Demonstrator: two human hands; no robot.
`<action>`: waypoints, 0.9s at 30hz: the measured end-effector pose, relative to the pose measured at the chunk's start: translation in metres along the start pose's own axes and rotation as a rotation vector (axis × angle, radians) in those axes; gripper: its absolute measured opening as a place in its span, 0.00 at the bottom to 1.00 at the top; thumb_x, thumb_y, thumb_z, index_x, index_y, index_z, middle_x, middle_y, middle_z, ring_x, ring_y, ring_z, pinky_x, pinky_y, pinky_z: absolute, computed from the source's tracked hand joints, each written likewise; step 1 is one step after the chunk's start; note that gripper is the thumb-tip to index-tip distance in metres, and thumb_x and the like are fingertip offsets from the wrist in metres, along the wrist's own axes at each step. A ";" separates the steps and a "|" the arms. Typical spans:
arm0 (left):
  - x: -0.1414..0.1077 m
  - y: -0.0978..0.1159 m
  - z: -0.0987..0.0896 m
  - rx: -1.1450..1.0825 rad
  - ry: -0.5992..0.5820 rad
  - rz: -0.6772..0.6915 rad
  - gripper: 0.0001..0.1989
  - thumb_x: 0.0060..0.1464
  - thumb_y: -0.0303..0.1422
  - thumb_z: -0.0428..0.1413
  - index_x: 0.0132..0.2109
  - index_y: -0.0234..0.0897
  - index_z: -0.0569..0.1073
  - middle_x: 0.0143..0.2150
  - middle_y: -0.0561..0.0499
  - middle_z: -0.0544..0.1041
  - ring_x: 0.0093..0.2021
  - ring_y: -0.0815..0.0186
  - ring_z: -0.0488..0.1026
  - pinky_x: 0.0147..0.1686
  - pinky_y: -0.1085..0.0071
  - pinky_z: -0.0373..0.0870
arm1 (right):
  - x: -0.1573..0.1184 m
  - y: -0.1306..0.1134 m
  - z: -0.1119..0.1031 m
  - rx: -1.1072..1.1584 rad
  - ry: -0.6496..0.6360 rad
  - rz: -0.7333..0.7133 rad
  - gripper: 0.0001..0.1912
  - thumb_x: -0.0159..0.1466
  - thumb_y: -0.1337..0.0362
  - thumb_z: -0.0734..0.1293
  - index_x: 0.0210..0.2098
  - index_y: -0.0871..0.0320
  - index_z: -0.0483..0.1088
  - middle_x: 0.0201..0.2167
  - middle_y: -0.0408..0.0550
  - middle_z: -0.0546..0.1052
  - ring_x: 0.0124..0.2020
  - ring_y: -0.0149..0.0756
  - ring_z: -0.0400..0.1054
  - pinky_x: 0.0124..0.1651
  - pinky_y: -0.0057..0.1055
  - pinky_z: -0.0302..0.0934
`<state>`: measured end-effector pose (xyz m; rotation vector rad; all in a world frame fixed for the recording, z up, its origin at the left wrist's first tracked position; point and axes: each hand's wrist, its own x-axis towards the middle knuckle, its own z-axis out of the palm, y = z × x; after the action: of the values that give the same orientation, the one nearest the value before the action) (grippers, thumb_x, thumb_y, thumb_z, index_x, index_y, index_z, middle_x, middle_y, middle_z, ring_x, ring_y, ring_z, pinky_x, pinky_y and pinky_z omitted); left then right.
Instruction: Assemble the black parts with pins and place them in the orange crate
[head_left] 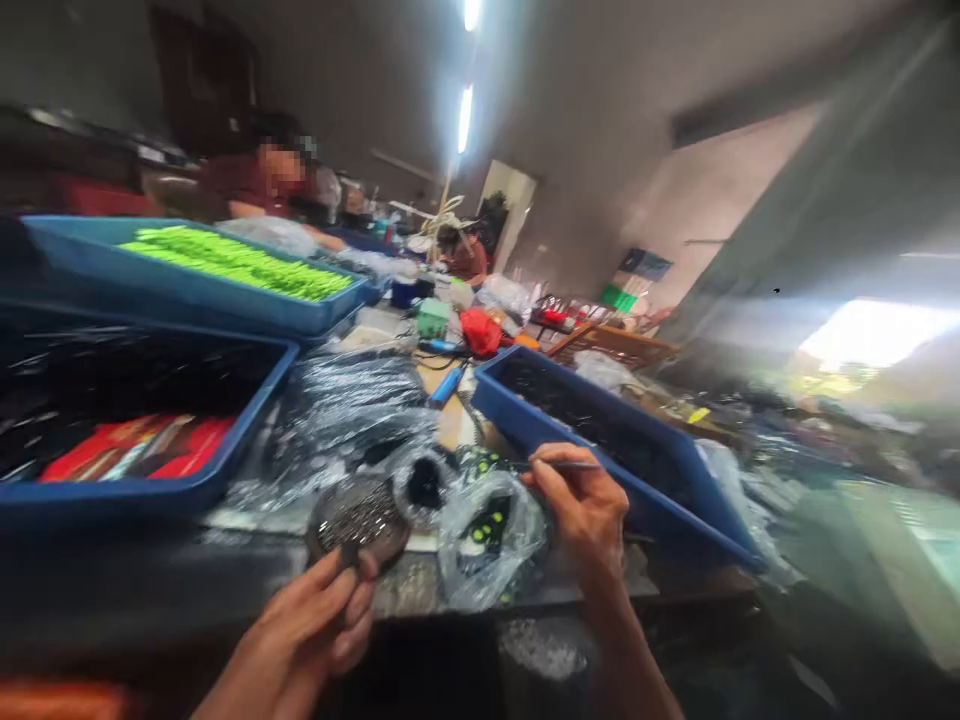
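My left hand is closed, its fingertips pinching a small dark piece too blurred to name. Just beyond it stands a round dish of many tiny shiny metal parts. My right hand is closed around a thin dark stick-like tool, whose kind I cannot make out. Left of that hand sits an open clear plastic bag with black and yellow-green pieces inside. A second clear bag with dark contents lies between the dish and this bag.
Blue bins stand around: one with bright green strips, a left bin with dark parts and red packets, a right bin. Plastic sheeting covers the table's middle. A person sits at the far left; another is farther back.
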<state>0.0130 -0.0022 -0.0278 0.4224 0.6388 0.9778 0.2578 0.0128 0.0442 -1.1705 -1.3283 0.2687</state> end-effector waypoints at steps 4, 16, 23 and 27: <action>-0.004 0.004 0.008 0.016 -0.053 0.039 0.08 0.49 0.32 0.60 0.35 0.31 0.74 0.23 0.56 0.63 0.20 0.77 0.58 0.20 0.79 0.54 | -0.075 -0.004 0.060 0.066 -0.173 -0.224 0.11 0.58 0.75 0.65 0.38 0.55 0.69 0.35 0.49 0.73 0.39 0.38 0.69 0.41 0.37 0.66; 0.003 -0.006 -0.011 0.122 0.042 0.060 0.11 0.44 0.35 0.63 0.31 0.29 0.75 0.20 0.57 0.60 0.18 0.79 0.51 0.18 0.82 0.49 | -0.132 0.003 0.102 -0.213 -0.197 -0.717 0.14 0.60 0.76 0.58 0.44 0.68 0.67 0.38 0.62 0.74 0.44 0.41 0.70 0.41 0.32 0.69; 0.004 -0.006 -0.015 0.125 0.072 0.031 0.08 0.44 0.33 0.63 0.30 0.32 0.75 0.20 0.56 0.61 0.20 0.76 0.54 0.17 0.82 0.51 | -0.134 -0.003 0.102 -0.174 -0.271 -0.654 0.17 0.59 0.77 0.57 0.47 0.66 0.66 0.38 0.61 0.74 0.44 0.41 0.70 0.40 0.32 0.69; 0.003 -0.004 -0.018 0.069 0.066 0.033 0.09 0.41 0.33 0.65 0.29 0.32 0.76 0.21 0.55 0.63 0.20 0.76 0.55 0.16 0.82 0.52 | -0.142 -0.005 0.104 0.110 -0.309 -0.308 0.16 0.61 0.76 0.56 0.47 0.59 0.65 0.35 0.53 0.75 0.39 0.37 0.70 0.40 0.32 0.67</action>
<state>0.0049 -0.0005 -0.0441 0.4649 0.7285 1.0063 0.1242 -0.0423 -0.0576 -0.8383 -1.7194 0.3018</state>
